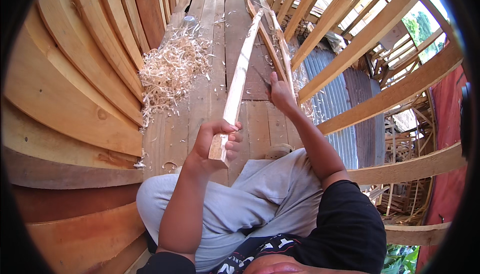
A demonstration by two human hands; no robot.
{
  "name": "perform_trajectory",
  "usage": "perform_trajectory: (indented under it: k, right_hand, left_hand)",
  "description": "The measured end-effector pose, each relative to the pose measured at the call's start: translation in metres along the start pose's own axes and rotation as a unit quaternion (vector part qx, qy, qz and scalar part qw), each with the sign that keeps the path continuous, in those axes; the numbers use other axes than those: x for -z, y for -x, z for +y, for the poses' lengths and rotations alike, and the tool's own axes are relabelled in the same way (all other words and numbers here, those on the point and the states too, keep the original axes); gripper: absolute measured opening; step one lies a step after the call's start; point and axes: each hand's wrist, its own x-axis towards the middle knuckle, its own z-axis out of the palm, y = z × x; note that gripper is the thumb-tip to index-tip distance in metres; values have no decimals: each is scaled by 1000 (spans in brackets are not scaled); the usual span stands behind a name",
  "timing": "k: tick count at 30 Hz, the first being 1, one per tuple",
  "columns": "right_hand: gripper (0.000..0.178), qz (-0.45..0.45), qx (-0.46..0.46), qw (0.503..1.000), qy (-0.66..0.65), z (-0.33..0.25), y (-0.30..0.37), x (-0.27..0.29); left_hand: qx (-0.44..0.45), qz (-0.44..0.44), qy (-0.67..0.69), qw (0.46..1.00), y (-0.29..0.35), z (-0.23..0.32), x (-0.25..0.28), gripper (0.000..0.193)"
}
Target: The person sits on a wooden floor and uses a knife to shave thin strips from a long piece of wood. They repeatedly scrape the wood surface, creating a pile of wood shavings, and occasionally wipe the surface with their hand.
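Note:
My left hand (204,141) is wrapped round the near end of a long, pale, roughly squared wooden bar (239,81). The bar slants away from me over the plank floor, its squared end face toward me. To the right of it, my right hand (281,95) is closed round the handle of a knife (263,80), with the thumb on top. The knife's thin dark blade points forward and left, apart from the bar; its handle is mostly hidden in my fist.
Curly wood shavings (172,69) are heaped left on the plank floor (202,99). Upright boards (85,94) line the left side. Other narrow wooden strips (270,44) lie ahead of my right hand. A slatted wooden railing (345,51) stands right, with corrugated metal sheets (327,94) beyond.

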Motion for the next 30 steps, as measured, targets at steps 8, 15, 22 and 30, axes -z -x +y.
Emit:
perform_trajectory:
  k: [8,15,22,30]
  right_hand:
    - [54,37,206,959,191,-76,73,-21]
    - [47,64,240,950,187,-70,72,-28]
    - [50,97,234,948,193,-71,63,-24]
    - [51,84,248,942,212,-83,64,-20]
  left_hand:
    - [8,-76,88,993,-13,-26,7,24]
    - [35,-145,195,969,-7,-13,2,23]
    - [41,-120,167,978,-9,-13,-2,23]
    - [43,-108,130,985,-13,-19,-1,21]
